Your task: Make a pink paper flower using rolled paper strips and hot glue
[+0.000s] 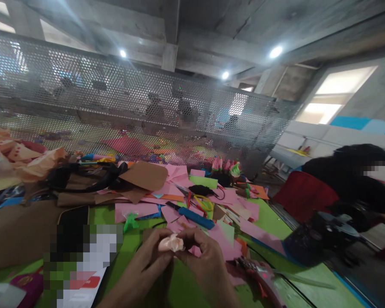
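Observation:
Both of my hands meet low in the middle of the view over a green table (269, 214). My left hand (149, 259) and my right hand (200, 256) pinch together on a small crumpled piece of pale pink paper (170, 243), fingers curled round it from either side. Pink paper sheets (224, 237) lie just beyond my fingers. A blue cutter (195, 217) and yellow-handled scissors (202, 202) rest a little farther back.
Brown card (144, 174), a black strap (83, 176) and crumpled paper (16, 156) pile up at the left. A perforated metal screen (131, 107) stands behind the table. Another person in black (349, 179) sits at the right by a red chair (303, 194).

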`<state>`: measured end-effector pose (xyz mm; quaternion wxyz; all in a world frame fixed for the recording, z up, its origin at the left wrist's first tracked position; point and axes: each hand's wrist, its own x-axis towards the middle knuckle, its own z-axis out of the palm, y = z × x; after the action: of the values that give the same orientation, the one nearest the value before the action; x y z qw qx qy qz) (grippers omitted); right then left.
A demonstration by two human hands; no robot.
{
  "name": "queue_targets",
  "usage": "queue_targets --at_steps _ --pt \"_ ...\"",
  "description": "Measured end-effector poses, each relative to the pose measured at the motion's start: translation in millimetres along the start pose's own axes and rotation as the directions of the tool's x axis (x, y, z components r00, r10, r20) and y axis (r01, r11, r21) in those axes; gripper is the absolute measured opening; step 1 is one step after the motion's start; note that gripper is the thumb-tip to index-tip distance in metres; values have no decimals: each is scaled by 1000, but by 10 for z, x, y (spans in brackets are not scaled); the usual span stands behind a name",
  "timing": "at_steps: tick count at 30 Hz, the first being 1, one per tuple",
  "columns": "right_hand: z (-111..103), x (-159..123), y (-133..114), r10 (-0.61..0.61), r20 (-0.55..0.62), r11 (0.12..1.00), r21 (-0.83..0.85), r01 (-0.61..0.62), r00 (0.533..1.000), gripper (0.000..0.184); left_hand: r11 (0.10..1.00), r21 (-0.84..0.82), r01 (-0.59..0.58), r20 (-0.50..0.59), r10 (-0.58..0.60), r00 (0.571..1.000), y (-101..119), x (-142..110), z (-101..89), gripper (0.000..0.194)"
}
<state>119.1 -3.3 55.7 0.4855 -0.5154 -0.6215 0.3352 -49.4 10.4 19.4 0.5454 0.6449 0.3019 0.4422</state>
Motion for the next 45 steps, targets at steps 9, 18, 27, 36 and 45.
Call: queue_targets --at_steps 9,18,27,36,45 --pt "65 -36 25 -104 -46 990 -99 99 993 19 962 253 -108 -80 132 988 -220 -20 -20 24" --pt "-26 -5 10 -256 69 961 -88 262 964 39 990 138 -28 -149 48 988 -211 20 -41 26" --pt "-7 -7 -28 -291 133 935 -167 311 947 20 956 226 -186 -39 200 979 -179 59 -64 19" --pt "-8 -37 -89 -216 108 926 -291 239 970 19 932 309 -192 -42 215 976 -246 25 -36 20" --pt "-31 16 0 -246 104 949 -174 262 964 20 978 175 -110 -91 128 988 -285 75 -58 30"
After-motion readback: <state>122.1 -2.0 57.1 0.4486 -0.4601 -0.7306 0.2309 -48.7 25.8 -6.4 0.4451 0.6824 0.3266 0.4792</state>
